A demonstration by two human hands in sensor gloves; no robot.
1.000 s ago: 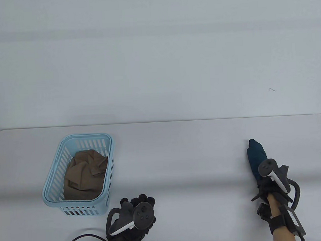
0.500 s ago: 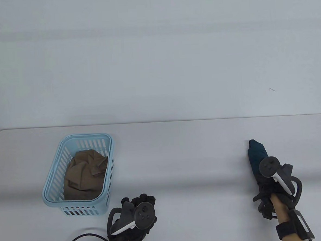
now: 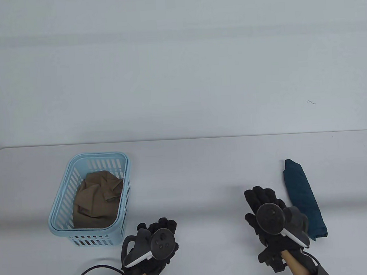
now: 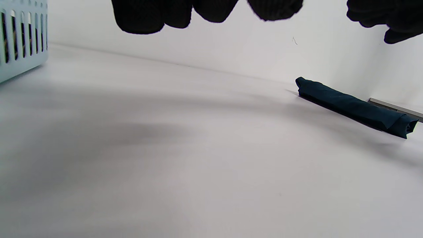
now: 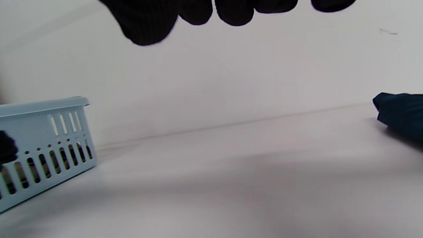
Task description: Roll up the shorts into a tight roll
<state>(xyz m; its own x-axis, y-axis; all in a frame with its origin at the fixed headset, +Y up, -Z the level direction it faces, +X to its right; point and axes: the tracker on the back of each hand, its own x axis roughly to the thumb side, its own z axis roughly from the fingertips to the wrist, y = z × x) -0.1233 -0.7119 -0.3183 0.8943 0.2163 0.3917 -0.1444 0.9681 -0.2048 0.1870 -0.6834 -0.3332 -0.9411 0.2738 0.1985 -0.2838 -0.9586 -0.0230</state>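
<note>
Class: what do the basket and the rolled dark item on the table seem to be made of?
Basket: likely moulded plastic, pale blue with a smooth finish, its walls cut with even slots. Rolled shorts: probably woven fabric, dark teal and matte, with soft folds showing at the end in the left wrist view.

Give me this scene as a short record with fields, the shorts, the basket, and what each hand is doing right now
shorts: dark blue shorts, rolled, lying on the table, untouched
basket: light blue basket at left, crumpled brown garment inside
left hand: left hand beside the basket, holds nothing
right hand: right hand left of the roll, fingers straight, holds nothing
</note>
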